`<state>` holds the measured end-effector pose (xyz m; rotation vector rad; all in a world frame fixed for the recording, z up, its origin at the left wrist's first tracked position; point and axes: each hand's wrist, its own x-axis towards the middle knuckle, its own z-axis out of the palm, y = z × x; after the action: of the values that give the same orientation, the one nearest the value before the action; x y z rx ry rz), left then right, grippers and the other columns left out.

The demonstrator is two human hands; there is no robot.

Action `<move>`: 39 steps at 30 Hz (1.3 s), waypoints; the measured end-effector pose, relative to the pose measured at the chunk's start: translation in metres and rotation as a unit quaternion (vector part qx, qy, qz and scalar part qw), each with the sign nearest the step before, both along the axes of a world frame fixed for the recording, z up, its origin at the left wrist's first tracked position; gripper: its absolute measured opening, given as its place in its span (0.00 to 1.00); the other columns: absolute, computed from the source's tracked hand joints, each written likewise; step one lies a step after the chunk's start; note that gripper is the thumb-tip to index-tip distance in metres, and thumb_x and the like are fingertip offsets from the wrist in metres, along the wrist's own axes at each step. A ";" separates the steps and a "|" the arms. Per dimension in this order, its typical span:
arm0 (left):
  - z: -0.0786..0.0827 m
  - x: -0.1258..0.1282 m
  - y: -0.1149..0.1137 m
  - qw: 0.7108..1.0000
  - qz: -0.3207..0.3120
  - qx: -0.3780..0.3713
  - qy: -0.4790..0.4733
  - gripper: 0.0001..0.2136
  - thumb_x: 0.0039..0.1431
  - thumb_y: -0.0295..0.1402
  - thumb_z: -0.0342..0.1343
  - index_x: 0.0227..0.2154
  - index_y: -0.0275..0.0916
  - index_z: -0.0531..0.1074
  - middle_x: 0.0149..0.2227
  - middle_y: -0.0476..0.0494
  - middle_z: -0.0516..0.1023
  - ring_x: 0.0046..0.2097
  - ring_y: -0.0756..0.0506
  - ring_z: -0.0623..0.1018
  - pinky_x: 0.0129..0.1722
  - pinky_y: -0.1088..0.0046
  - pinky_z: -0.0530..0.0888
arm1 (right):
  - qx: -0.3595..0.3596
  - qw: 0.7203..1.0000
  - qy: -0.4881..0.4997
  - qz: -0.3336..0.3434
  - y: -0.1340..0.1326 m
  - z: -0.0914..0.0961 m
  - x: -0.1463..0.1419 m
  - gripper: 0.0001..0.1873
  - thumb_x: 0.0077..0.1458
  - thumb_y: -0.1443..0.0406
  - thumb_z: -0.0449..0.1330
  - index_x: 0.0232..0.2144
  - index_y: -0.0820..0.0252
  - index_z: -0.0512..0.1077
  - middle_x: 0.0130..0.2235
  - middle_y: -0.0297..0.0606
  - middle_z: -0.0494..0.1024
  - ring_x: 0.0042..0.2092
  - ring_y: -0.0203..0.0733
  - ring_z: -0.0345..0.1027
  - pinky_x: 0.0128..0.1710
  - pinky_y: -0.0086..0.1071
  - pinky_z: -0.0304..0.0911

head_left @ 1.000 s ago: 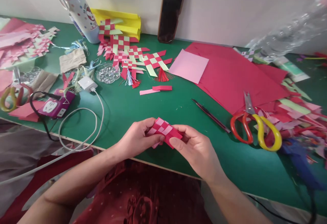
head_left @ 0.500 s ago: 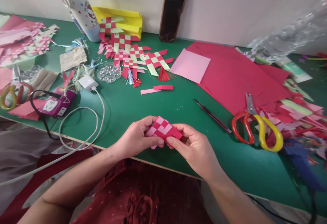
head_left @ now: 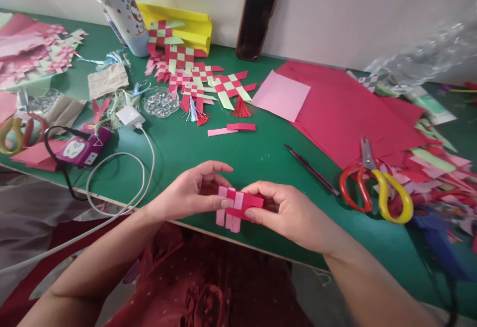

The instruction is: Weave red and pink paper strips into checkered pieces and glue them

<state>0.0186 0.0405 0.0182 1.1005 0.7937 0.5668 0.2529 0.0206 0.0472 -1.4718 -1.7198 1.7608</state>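
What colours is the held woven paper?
The woven paper is light pink and pinkish red, clearest in the head view.

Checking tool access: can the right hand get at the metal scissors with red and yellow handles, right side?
Probably yes: the scissors lie uncovered near the right hand. It holds the pink-and-red woven paper piece, though, so would likely need to let go.

Got two hands (head_left: pixel 190 193) (head_left: pixel 286 210), one woven paper piece (head_left: pixel 237 202), two loose strips (head_left: pixel 222 131) (head_left: pixel 242 126), two pairs of scissors (head_left: pixel 18 133) (head_left: pixel 369 166) (one near the desk's (head_left: pixel 186 153) front edge, one farther in), plus one phone (head_left: pixel 257 16) by the back edge.
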 end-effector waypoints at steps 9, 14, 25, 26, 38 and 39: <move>0.018 0.002 0.004 0.982 -0.147 0.036 0.117 0.27 0.54 0.32 0.64 0.55 0.40 0.62 0.37 0.47 0.79 0.34 0.49 0.76 0.32 0.76 0.71 | 0.056 0.961 -0.088 0.256 0.042 0.033 -0.014 0.04 0.54 0.65 0.59 0.32 0.54 0.75 0.26 0.25 0.70 0.26 0.30 0.57 0.24 0.26 0.50; 0.007 0.003 -0.003 0.987 -0.117 0.029 0.110 0.24 0.55 0.31 0.61 0.53 0.39 0.62 0.33 0.48 0.79 0.28 0.52 0.72 0.25 0.80 0.65 | 0.076 0.956 -0.088 0.271 0.048 0.030 -0.022 0.02 0.53 0.65 0.60 0.29 0.55 0.73 0.25 0.26 0.69 0.26 0.31 0.58 0.23 0.26 0.50; -0.004 0.004 -0.007 0.999 -0.032 -0.002 0.028 0.19 0.55 0.34 0.63 0.48 0.36 0.66 0.34 0.45 0.79 0.35 0.48 0.79 0.35 0.73 0.73 | 0.114 0.981 -0.053 0.148 0.037 0.015 -0.021 0.13 0.55 0.67 0.57 0.42 0.53 0.75 0.34 0.30 0.79 0.33 0.35 0.70 0.30 0.27 0.60; -0.004 0.004 -0.007 0.999 -0.033 -0.004 0.026 0.20 0.56 0.34 0.63 0.48 0.36 0.66 0.35 0.44 0.79 0.35 0.47 0.79 0.36 0.72 0.73 | 0.116 0.979 -0.058 0.155 0.037 0.015 -0.022 0.13 0.55 0.68 0.57 0.42 0.53 0.75 0.34 0.29 0.79 0.33 0.35 0.70 0.30 0.27 0.61; -0.015 0.003 -0.008 0.981 0.163 -0.075 -0.070 0.24 0.49 0.29 0.70 0.48 0.35 0.68 0.35 0.44 0.82 0.32 0.49 0.81 0.36 0.74 0.78 | 0.371 0.918 -0.127 -0.053 0.000 0.006 -0.014 0.03 0.60 0.60 0.59 0.36 0.51 0.71 0.38 0.36 0.76 0.41 0.42 0.70 0.41 0.35 0.66; -0.015 0.003 -0.008 0.979 0.171 -0.076 -0.078 0.24 0.49 0.29 0.70 0.48 0.34 0.68 0.36 0.44 0.82 0.33 0.49 0.81 0.36 0.74 0.79 | 0.377 0.915 -0.132 -0.056 -0.006 0.003 -0.014 0.04 0.60 0.60 0.59 0.35 0.52 0.71 0.36 0.36 0.76 0.41 0.42 0.70 0.41 0.36 0.66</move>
<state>0.0212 0.0326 0.0030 0.7725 0.8798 0.8564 0.2386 0.0149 0.0498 -1.4196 -2.0526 0.6927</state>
